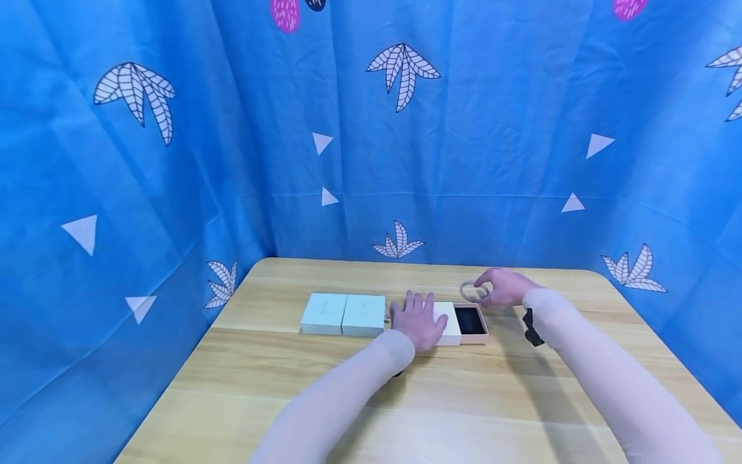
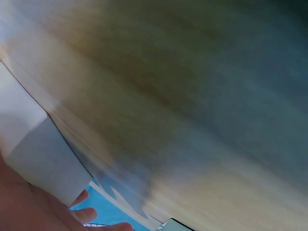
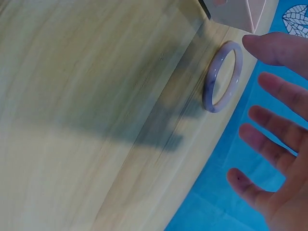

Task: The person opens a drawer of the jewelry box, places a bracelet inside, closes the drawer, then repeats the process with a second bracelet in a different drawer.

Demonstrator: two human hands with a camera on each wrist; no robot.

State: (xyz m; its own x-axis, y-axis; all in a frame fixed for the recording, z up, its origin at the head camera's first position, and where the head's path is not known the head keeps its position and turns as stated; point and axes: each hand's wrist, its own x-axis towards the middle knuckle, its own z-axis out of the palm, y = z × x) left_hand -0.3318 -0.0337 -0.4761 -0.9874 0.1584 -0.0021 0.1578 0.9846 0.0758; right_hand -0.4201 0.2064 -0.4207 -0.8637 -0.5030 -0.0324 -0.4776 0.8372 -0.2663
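Note:
My left hand (image 1: 418,322) rests with spread, fairly straight fingers on a white box (image 1: 451,328), covering its left part. From the box's right end a pinkish drawer (image 1: 485,334) with a black lining (image 1: 469,320) is pulled out. In the left wrist view, the fingers (image 2: 85,215) reach past the box's corner. Just behind the drawer, my right hand (image 1: 505,288) is beside a pale lilac bangle (image 3: 210,86). The right wrist view has its fingers (image 3: 269,120) extended and apart from the bangle, which is on the wooden table.
Two light mint boxes (image 1: 324,312) (image 1: 364,314) stand side by side left of my left hand. The wooden table (image 1: 278,386) ends at a blue patterned curtain (image 1: 475,148) behind it, with more curtain along both sides.

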